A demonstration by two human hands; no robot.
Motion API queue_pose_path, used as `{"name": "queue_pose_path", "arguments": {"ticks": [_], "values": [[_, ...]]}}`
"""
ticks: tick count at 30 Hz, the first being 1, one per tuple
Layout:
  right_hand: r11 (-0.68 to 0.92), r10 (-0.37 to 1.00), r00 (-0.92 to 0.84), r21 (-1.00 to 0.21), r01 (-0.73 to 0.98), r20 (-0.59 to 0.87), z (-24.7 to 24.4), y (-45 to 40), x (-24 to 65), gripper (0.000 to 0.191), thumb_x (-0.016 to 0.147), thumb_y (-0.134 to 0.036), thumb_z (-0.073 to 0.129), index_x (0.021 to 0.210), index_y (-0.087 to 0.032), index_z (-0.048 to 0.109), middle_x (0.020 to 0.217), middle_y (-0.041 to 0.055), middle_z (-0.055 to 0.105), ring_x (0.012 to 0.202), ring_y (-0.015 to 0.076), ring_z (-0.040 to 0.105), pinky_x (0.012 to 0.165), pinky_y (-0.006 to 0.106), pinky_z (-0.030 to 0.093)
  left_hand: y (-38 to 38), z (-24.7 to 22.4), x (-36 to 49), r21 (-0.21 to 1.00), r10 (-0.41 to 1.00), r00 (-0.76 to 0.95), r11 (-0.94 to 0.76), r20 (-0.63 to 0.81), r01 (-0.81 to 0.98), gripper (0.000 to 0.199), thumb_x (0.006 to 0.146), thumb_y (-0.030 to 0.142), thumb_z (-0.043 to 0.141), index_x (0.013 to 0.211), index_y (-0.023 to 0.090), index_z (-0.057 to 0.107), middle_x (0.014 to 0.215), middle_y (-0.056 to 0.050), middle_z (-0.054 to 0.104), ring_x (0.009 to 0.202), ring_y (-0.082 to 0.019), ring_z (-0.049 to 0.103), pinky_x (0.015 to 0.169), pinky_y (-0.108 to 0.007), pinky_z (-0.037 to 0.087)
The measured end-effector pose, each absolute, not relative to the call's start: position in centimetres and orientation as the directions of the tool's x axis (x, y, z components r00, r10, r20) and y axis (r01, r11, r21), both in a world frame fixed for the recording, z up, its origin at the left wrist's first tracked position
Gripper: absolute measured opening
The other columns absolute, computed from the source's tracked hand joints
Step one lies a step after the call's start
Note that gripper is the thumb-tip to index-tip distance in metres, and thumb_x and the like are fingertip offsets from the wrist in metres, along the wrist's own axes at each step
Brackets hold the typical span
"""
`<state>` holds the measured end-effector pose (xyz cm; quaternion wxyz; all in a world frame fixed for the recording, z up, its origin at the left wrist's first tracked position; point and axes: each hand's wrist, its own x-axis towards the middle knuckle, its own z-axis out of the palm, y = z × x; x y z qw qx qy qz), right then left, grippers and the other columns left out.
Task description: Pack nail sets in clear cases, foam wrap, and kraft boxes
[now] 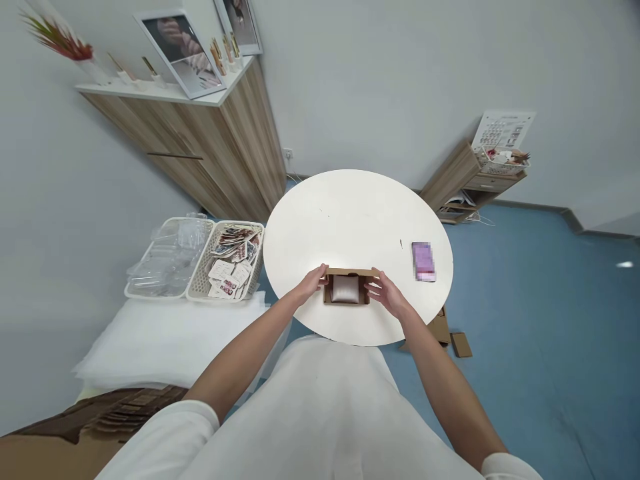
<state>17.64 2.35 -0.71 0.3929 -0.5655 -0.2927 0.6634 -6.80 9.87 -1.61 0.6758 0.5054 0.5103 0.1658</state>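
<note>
Clearly, the box sits open by the table's near edge, a pale pouch lying inside. The person's left hand is clamped on the left end, by the raised flap; the right hand clasps the right end, fingers slightly spread. Towards the table's right edge lies a purple item. Beyond its left edge, a basket holds cards.

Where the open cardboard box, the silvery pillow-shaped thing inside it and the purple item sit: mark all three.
Cardboard box point(345, 271): head view, its far edge.
Silvery pillow-shaped thing point(345, 289): head view, middle of its upper face.
Purple item point(423, 259): head view, its middle.
</note>
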Motion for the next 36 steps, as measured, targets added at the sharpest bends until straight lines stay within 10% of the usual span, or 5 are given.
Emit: {"name": "queue_pose_path", "arguments": {"ticks": [9,18,26,36], "values": [[-0.454,0.891,0.064,-0.87,0.19,-0.45,-3.0,0.8,17.2,0.048,0.072,-0.044,0.053,0.117,-0.028,0.048,0.124,0.0042,0.047,0.11,0.022,0.045,0.09,0.038,0.039,7.4,-3.9,-7.6,0.88,0.823,0.444,0.13,-0.353,0.458,0.054,0.075,0.037,0.05,0.125,0.019,0.039,0.12,-0.012,0.049,0.092,-0.021,0.056,0.079,-0.035,0.044],[-0.185,0.971,0.05,-0.605,0.775,-0.234,-4.3,-2.4,15.2,0.058,0.068,-0.052,0.056,0.119,-0.028,0.046,0.138,0.007,0.022,0.126,0.0295,0.02,0.098,0.046,0.025,3.9,-4.3,-7.6,0.522,0.816,0.576,-0.469,-0.054,0.713,0.042,0.077,0.046,0.046,0.114,0.027,0.049,0.134,-0.009,0.033,0.123,-0.03,0.024,0.098,-0.05,0.018],[-0.228,0.945,0.053,-0.536,0.813,-0.322,-5.3,-2.1,14.9,0.059,0.068,-0.048,0.059,0.121,-0.028,0.042,0.139,0.0079,0.021,0.127,0.0315,0.018,0.097,0.047,0.023,3.8,-5.5,-7.1,0.436,0.825,0.553,-0.458,-0.114,0.775,0.049,0.075,0.05,0.047,0.119,0.028,0.045,0.136,-0.01,0.029,0.125,-0.032,0.02,0.098,-0.051,0.012],[-0.333,0.938,0.152,-0.697,0.635,-0.31,-5.0,-2.8,15.2,0.063,0.071,-0.044,0.052,0.128,-0.025,0.031,0.131,0.0072,0.036,0.122,0.0237,0.032,0.099,0.041,0.025,3.6,-6.4,-8.7,0.652,0.869,0.428,-0.176,-0.25,0.738,0.065,0.075,0.048,0.046,0.131,0.022,0.024,0.135,-0.011,0.033,0.124,-0.028,0.026,0.097,-0.047,0.021]]}}
